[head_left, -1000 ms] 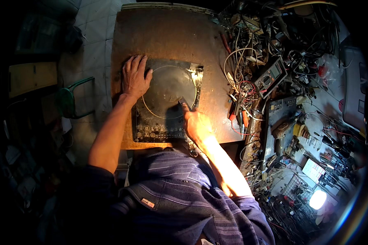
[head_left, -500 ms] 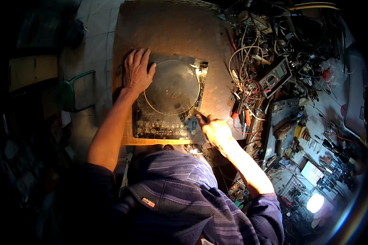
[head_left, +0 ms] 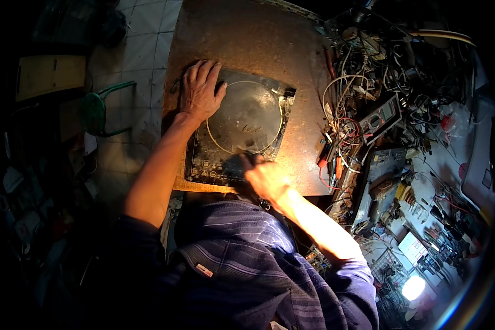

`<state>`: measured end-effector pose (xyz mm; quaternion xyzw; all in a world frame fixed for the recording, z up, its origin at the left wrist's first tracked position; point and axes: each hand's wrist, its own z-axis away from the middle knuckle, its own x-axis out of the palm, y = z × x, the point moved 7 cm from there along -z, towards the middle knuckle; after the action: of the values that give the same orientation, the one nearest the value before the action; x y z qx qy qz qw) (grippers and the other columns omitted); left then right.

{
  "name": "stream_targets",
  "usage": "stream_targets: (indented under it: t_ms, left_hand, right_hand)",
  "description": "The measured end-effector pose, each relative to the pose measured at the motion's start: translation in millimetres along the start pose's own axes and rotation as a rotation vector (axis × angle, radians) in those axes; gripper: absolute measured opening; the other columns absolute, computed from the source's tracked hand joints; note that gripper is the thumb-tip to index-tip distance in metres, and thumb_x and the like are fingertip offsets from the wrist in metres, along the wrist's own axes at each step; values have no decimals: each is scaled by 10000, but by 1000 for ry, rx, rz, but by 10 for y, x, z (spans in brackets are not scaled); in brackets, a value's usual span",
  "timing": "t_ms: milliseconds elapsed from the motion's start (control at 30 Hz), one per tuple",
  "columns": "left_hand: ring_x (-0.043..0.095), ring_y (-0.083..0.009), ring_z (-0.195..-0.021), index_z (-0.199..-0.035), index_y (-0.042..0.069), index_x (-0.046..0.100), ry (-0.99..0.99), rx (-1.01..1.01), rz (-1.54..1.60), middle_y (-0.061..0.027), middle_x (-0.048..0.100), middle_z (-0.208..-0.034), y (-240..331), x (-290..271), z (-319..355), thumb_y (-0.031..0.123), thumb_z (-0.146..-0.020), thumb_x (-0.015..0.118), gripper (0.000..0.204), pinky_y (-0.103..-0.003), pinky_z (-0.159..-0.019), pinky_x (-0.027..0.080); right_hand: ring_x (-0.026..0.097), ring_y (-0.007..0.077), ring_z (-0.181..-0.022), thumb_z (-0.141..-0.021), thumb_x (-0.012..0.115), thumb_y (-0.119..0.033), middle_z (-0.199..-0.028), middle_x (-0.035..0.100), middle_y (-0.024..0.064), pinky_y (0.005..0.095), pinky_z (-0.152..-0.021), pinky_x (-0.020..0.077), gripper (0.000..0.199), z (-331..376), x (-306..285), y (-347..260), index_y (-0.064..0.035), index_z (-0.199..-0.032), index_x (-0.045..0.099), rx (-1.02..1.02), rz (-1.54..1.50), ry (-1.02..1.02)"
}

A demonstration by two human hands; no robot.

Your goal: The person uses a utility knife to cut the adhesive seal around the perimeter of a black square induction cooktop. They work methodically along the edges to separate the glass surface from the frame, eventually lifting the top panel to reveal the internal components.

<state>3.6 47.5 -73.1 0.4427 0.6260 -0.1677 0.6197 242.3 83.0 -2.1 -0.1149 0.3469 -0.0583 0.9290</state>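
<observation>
A black induction cooktop [head_left: 242, 124] with a pale ring on its glass lies on the brown tabletop, its surface dusty and smudged. My left hand [head_left: 202, 93] rests over its far left corner, fingers stretched forward and the palm down. Over the near part of the glass, by the control markings [head_left: 214, 169], my right hand [head_left: 267, 179] has its fingers curled. The fingertips are dark and smeared by motion, so anything held between them is hidden. A worn, pale patch [head_left: 286, 102] shows at the cooktop's far right corner.
Tangled cables [head_left: 341, 93] crowd the table's right side. Among them lie a multimeter [head_left: 382, 118] and its probes. Farther right stand a dark panel [head_left: 382, 170] and a bright lamp [head_left: 413, 287]. A green stool [head_left: 96, 113] stands on the tiled floor at left.
My right hand has slid left across the near part of the cooktop. My left hand keeps its place on the far left corner. The whole view has shifted slightly.
</observation>
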Motion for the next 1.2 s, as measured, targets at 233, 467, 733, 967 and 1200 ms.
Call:
stream_targets:
  t_ms: [233,467,733,967,1200]
  left_hand:
    - [391,-327,-1403,-1465,84,528,16,-13,-8,-120,478,-1468,-35,-42,13,338,-969,706,585,-519,-1175,330]
    - [396,-331,-1396,-1456,80,534,17,1,9,-122,485,-1457,-8,-27,7,321,-962,710,578,-528,-1168,328]
    - [402,-356,-1394,-1461,70,537,28,6,35,-153,488,-1464,-4,-83,-10,299,-973,695,561,-534,-1159,339]
    - [411,-332,-1381,-1414,60,570,62,27,18,-129,512,-1435,29,-91,-12,314,-941,718,557,-520,-1157,329]
    - [409,-326,-1389,-1424,63,575,67,18,56,-119,512,-1446,-15,-74,-7,316,-966,687,536,-520,-1171,320]
  right_hand:
    - [728,296,-663,-1041,484,-94,-941,685,241,388,-533,606,527,129,-12,-36,31,-1550,424,51,11,129]
    - [658,186,-548,-1064,471,-100,-922,694,223,323,-429,536,482,6,-38,-159,13,-1533,468,58,32,139]
    - [705,277,-634,-1076,414,-65,-936,644,280,368,-516,617,518,52,94,-284,19,-1585,371,123,-92,82]
    - [701,291,-652,-1083,389,-27,-987,644,303,374,-544,623,521,-249,-155,-361,6,-1601,352,176,-150,129]
    - [745,341,-776,-1112,401,-127,-1026,665,296,420,-584,623,465,-206,-69,-281,-33,-1566,429,350,-407,212]
